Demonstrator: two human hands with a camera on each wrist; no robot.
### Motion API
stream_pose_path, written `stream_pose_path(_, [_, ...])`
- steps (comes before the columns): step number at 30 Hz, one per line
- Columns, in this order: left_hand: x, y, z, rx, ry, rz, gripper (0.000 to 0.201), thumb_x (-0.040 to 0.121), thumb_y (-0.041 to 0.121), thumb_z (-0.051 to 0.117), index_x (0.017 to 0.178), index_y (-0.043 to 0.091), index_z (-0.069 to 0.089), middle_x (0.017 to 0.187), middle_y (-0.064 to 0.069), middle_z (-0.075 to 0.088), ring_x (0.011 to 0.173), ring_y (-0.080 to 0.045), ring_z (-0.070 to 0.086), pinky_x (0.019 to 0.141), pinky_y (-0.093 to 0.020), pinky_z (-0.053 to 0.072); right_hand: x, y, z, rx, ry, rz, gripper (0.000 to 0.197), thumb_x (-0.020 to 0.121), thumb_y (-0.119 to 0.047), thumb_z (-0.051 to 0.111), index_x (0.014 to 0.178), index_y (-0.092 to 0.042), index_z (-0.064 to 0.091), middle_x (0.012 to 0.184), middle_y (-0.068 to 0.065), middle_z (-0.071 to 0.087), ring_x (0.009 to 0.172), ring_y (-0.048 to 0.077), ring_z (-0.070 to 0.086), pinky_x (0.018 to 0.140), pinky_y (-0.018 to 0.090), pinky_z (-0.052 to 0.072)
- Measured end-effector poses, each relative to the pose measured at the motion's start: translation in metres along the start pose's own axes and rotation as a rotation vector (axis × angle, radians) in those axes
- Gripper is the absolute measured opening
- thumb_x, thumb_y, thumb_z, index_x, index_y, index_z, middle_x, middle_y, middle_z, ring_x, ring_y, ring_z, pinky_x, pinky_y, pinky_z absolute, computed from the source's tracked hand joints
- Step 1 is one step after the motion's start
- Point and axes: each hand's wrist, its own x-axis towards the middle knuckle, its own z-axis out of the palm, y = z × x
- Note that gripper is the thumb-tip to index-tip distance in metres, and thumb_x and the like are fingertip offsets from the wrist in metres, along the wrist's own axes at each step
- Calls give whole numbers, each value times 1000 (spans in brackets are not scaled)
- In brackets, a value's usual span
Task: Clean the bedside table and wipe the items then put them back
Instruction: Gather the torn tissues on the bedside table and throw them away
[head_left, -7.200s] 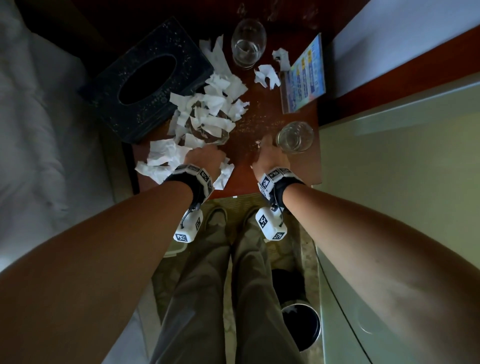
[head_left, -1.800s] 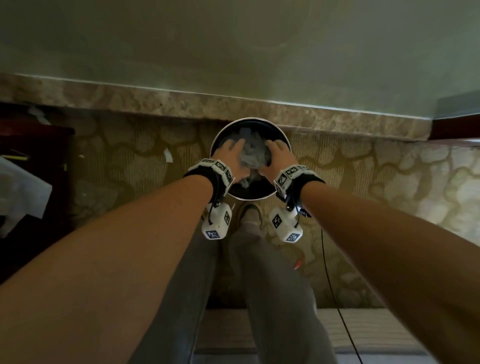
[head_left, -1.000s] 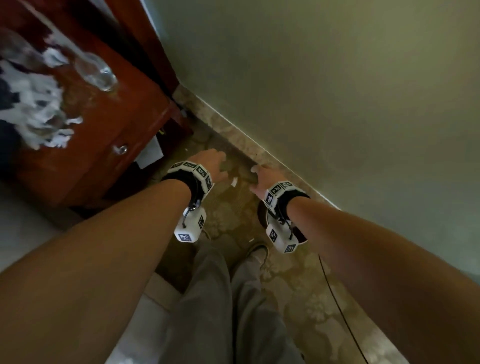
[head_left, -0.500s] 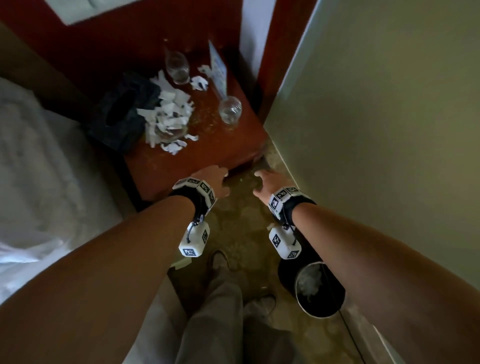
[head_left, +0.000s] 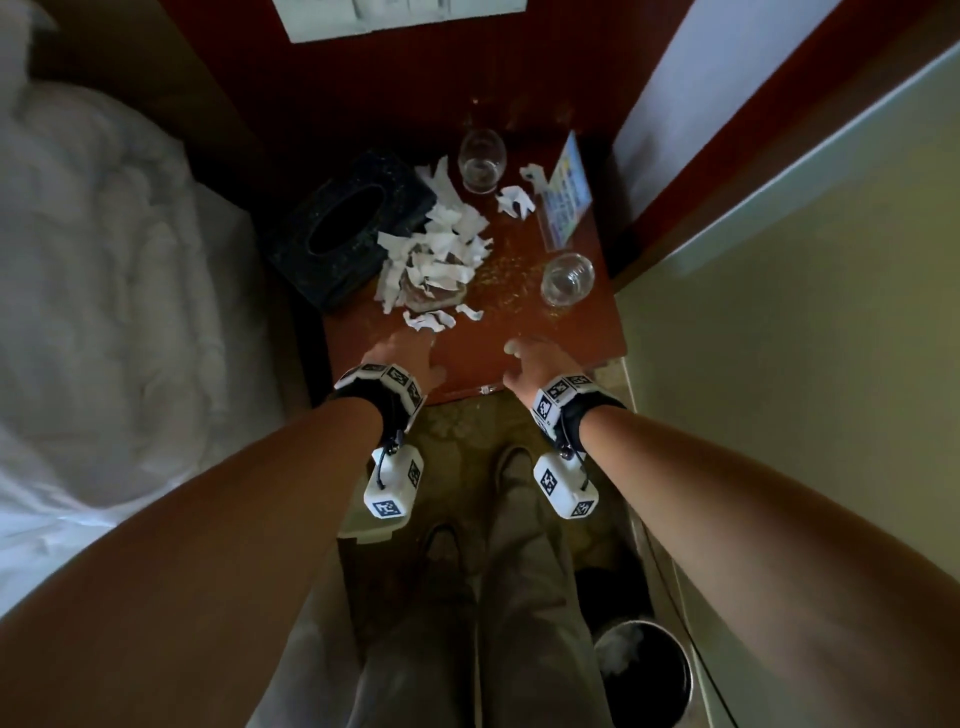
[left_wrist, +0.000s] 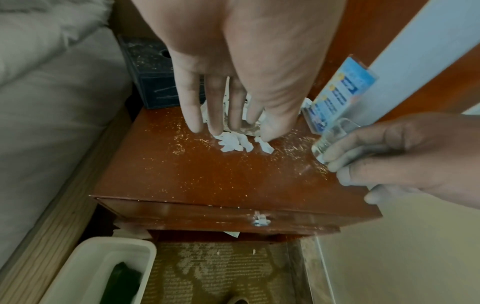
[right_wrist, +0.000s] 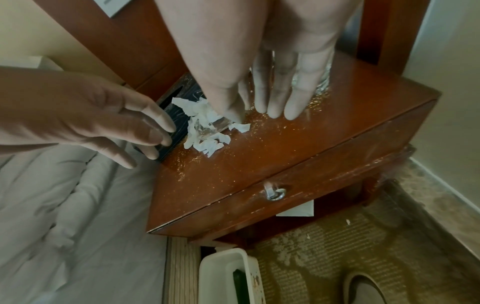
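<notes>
Crumb-dusted bedside table (head_left: 545, 343) carries torn paper scraps (head_left: 436, 254) just beyond both hands' fingertips. Left hand (head_left: 410, 353) and right hand (head_left: 535, 358) hover with straight, spread fingers, holding nothing. Two glasses (head_left: 566, 278) and a tissue box (head_left: 348, 228) flank the scraps.

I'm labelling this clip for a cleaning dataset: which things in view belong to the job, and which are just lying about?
Belongs to the job:
bedside table
paper scraps
crumbs
tissue box
far glass
near glass
card stand
waste bin
left hand and right hand, both open and empty

Just lying about:
bed
white tub
carpet
</notes>
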Motion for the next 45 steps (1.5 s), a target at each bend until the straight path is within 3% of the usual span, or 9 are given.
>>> stream_pose_path(9, [65, -4, 15, -192, 108, -334, 62, 82, 45, 65, 137, 29, 43, 138, -5, 48, 121, -33, 53, 86, -42, 50, 89, -11, -1, -4, 24, -96, 36, 92, -30, 61, 127, -24, 54, 129, -2, 56, 108, 22, 62, 91, 40, 53])
stream_pose_path(12, [82, -2, 25, -294, 130, -456, 68, 77, 52, 65, 138, 32, 42, 144, -5, 41, 130, -33, 44, 98, -49, 46, 109, -9, 8, -48, 55, -113, 28, 91, -29, 61, 118, -22, 57, 123, -2, 51, 111, 23, 56, 88, 40, 52])
stream_pose_path(17, [102, 6, 37, -456, 141, -582, 94, 71, 74, 60, 145, 23, 33, 146, -9, 35, 133, -36, 40, 101, -49, 42, 130, -8, 19, -87, 79, -150, 24, 88, -27, 63, 111, -21, 57, 126, -1, 42, 121, 25, 43, 87, 42, 51])
stream_pose_path(25, [118, 20, 46, -427, 238, -584, 94, 73, 65, 67, 140, 8, 34, 137, -11, 40, 123, -33, 48, 89, -43, 47, 148, -16, 20, -172, 90, -203, 26, 87, -30, 62, 108, -15, 58, 125, 2, 41, 124, 26, 37, 88, 44, 50])
stream_pose_path(31, [125, 20, 45, -434, 212, -604, 73, 89, 52, 58, 141, 8, 33, 139, -11, 44, 120, -33, 53, 91, -43, 47, 150, -19, 18, -179, 102, -216, 14, 89, -24, 56, 97, -12, 57, 120, 4, 43, 121, 27, 38, 86, 46, 50])
stream_pose_path(33, [127, 16, 42, -441, 186, -609, 59, 92, 45, 58, 135, 8, 44, 131, -10, 54, 115, -31, 58, 90, -41, 49, 150, -19, 16, -158, 108, -224, 13, 89, -23, 55, 99, -14, 57, 118, 4, 47, 119, 26, 42, 86, 45, 50])
stream_pose_path(36, [126, 7, 40, -447, 147, -587, 34, 94, 37, 56, 117, 11, 59, 115, -10, 65, 106, -29, 63, 83, -37, 51, 148, -22, 10, -111, 97, -196, 15, 91, -23, 53, 103, -18, 57, 114, 4, 56, 107, 26, 54, 82, 41, 51])
stream_pose_path(40, [118, -4, 37, -456, 144, -511, 27, 94, 26, 55, 118, 14, 60, 114, -11, 65, 105, -31, 63, 80, -38, 53, 141, -23, 4, -15, 125, -190, 11, 90, -17, 54, 98, -21, 60, 101, 4, 65, 90, 27, 63, 73, 34, 50])
stream_pose_path(45, [104, -22, 20, -476, 201, -421, 25, 92, 13, 54, 116, 16, 60, 113, -13, 64, 105, -34, 61, 80, -38, 51, 134, -24, -6, 129, 158, -161, 30, 92, -5, 51, 98, -23, 74, 101, 2, 70, 78, 17, 63, 68, 24, 47])
